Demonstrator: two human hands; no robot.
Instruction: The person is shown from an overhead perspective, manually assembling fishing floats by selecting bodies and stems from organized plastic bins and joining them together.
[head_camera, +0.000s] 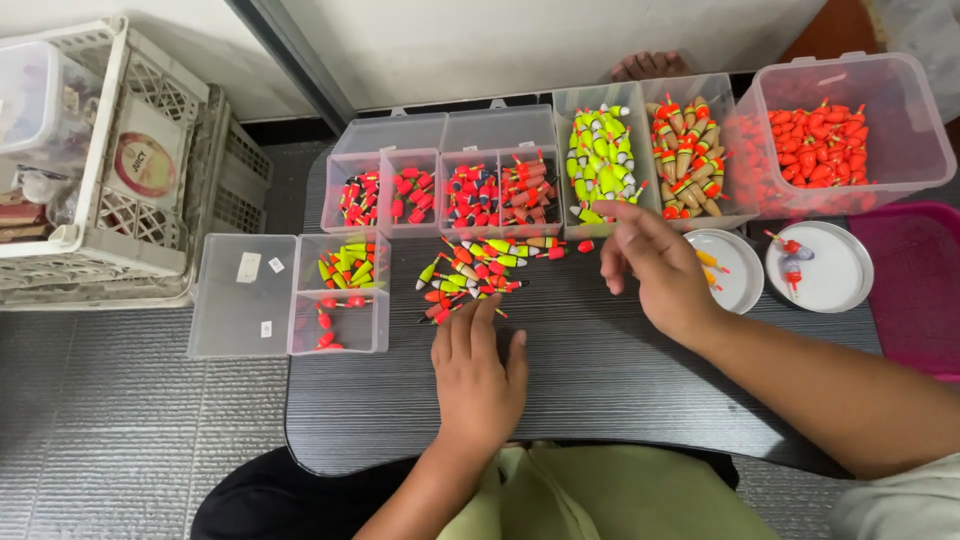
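fingers (470, 325) of the left hand (478, 375) lie flat and spread, touching the loose fishing floats (470, 268); right hand (655, 268) hovers, loosely curled, holding nothing visible, on the dark table (590, 380).

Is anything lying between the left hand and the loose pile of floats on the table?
Nothing visible does. The left hand lies flat on the dark table, its fingertips at the near edge of the floats. The right hand hovers off to the side, not between them.

The left hand (478, 372) lies flat just below the loose pile of floats (478, 268); the right hand (655, 268) hovers right of it.
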